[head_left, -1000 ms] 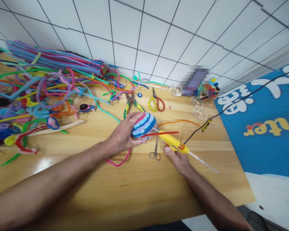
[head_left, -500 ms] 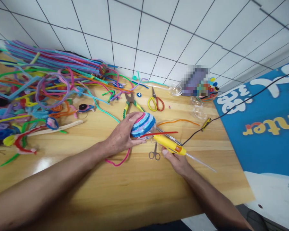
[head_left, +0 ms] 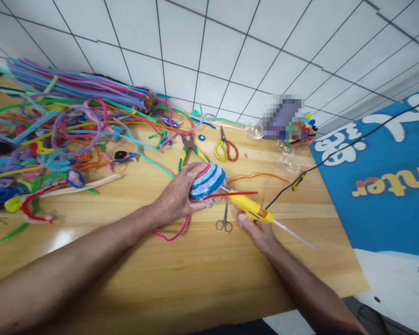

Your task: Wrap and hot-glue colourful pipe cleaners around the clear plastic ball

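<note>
My left hand (head_left: 179, 193) is closed round a ball (head_left: 209, 180) wrapped in stripes of blue, purple and pink pipe cleaner. A red pipe cleaner (head_left: 239, 193) sticks out from the ball's right side. With my right hand (head_left: 256, 230) I grip a yellow glue gun (head_left: 253, 206), a clear glue stick (head_left: 295, 234) poking from its back end. The gun's metal nozzle is at the ball's right side; whether it touches I cannot tell. Small metal scissors (head_left: 224, 224) lie between my hands. Below my left hand curls a pink pipe cleaner (head_left: 171, 238).
Pliers (head_left: 188, 151), scissors with yellow and red handles (head_left: 226, 150) and clear plastic domes (head_left: 289, 163) lie farther back. Loose pipe cleaners (head_left: 77, 123) heap on the left, beside a thick bundle (head_left: 84, 88). The gun's black cord (head_left: 335, 151) runs right, past a yellow cutter (head_left: 299, 181).
The glue gun in my right hand has shifted slightly right, its nozzle drawing back along the ball. My left hand and the ball have stayed put.
</note>
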`<state>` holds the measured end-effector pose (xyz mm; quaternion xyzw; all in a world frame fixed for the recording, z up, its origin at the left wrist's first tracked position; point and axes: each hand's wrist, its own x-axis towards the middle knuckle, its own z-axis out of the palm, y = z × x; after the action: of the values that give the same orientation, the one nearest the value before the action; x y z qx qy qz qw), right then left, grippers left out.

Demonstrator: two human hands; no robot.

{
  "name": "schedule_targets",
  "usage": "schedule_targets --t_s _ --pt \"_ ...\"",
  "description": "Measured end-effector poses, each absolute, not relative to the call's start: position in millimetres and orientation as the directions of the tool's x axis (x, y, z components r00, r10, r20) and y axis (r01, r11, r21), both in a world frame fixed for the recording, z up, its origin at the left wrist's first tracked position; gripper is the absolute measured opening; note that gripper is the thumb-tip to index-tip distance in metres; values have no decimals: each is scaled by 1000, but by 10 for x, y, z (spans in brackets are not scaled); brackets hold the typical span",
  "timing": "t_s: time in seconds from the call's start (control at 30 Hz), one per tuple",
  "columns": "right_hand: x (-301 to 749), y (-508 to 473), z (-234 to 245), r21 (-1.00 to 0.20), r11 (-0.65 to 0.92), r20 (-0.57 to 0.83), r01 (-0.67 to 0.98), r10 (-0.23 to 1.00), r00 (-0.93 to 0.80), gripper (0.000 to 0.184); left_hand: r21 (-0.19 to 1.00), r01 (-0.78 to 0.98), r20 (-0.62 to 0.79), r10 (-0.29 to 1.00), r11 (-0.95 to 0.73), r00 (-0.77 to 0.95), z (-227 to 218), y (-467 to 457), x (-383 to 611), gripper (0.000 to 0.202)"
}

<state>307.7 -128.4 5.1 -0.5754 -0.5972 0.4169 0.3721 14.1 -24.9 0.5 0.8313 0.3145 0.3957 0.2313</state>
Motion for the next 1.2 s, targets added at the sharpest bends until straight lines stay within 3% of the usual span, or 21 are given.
schedule_targets --t_s 1.2 --pt "3077 -1279 41 -925 -36 -78 378 992 -97 37 635 302 548 691 -711 472 -6 -236 143 110"
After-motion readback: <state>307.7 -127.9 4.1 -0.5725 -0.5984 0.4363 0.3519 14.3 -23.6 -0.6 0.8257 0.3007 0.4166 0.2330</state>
